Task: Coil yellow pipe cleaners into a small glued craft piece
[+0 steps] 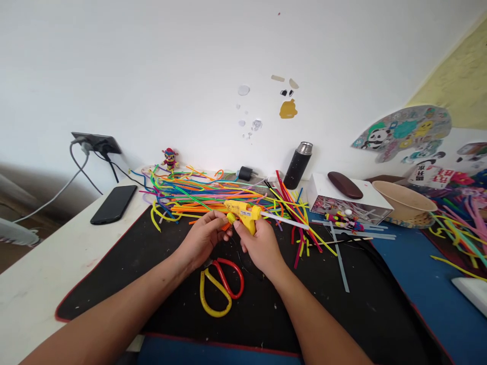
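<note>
My right hand (pixel 261 244) is wrapped round the handle of a yellow hot glue gun (pixel 243 210), with a whitish glue stick (pixel 285 220) jutting from its back to the right. In my left hand (pixel 208 233) a small yellow and orange pipe-cleaner piece (pixel 230 218) is pinched between the fingertips, close below the gun's front end; whether the nozzle touches it I cannot tell. Just under my hands lie scissors (pixel 216 304) with one yellow and one red handle loop, their blades mostly hidden beneath my left hand.
Behind my hands spreads a heap of coloured pipe cleaners (pixel 198 190). A phone (pixel 114 204) lies at the left. A black thermos (pixel 299 166), a white box (pixel 353 195) and a beige bowl (pixel 405 196) stand along the right. Small figures (pixel 169 159) sit at the back and beside the box.
</note>
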Tool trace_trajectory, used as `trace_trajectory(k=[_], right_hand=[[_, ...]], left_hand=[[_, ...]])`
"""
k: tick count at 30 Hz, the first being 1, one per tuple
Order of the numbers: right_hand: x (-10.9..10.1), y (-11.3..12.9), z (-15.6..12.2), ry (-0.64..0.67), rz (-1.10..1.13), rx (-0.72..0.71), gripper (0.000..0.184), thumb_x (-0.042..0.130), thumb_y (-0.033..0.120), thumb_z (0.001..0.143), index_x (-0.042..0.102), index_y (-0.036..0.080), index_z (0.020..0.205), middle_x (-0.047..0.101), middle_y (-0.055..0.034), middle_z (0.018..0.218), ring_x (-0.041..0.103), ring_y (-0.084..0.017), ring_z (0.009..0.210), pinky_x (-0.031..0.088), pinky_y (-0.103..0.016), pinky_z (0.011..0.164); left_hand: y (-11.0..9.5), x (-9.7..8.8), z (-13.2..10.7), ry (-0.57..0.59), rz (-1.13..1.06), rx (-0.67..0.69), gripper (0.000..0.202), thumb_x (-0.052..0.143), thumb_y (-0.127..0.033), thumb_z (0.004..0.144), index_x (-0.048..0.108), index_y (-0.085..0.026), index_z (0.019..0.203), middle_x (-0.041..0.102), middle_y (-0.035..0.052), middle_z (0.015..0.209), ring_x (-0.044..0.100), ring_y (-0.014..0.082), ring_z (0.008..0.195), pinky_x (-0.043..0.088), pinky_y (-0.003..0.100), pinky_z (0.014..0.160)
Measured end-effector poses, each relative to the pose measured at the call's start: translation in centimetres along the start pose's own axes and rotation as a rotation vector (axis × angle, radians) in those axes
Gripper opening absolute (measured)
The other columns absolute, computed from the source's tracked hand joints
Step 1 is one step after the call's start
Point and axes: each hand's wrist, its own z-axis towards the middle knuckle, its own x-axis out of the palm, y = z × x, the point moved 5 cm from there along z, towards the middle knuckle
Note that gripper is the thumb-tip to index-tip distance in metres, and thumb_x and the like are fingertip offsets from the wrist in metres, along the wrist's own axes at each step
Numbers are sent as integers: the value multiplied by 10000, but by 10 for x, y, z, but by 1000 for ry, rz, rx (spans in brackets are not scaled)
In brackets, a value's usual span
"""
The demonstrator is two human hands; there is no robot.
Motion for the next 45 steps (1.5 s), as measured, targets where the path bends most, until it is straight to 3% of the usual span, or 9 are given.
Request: trace_trajectory(k=[5,15,35,45], right_hand=[[0,-1,6,21,204,73,405,707,554,852,639,184,1001,490,95,519,461,-124,392,344,-247,403],[4,-5,7,109,293,166,441,772,582,769,563,205,865,472,105,502,454,-96,371,270,-211,362],[6,-12,7,126,181,129,389,707,558,812,593,199,907,496,93,512,443,-100,392,320,-220,390],[4,-3,5,136,84,95,363,673,544,859,595,194,913,501,86,493,433,-102,398,323,-226,411]], left_hand=[[-1,3,-1,62,59,20,297,911,-270,695,651,-176,801,670,-12,666,645,136,590,487,226,537],[4,4,-1,68,31,-72,291,892,-241,672,633,-169,782,656,-4,645,634,138,594,481,224,536],[8,4,0,110,-20,-183,189,766,-160,692,587,-173,753,594,-10,632,573,122,568,407,219,520],[8,4,0,126,-5,-209,157,742,-190,697,591,-171,737,606,10,638,561,126,575,401,222,530]])
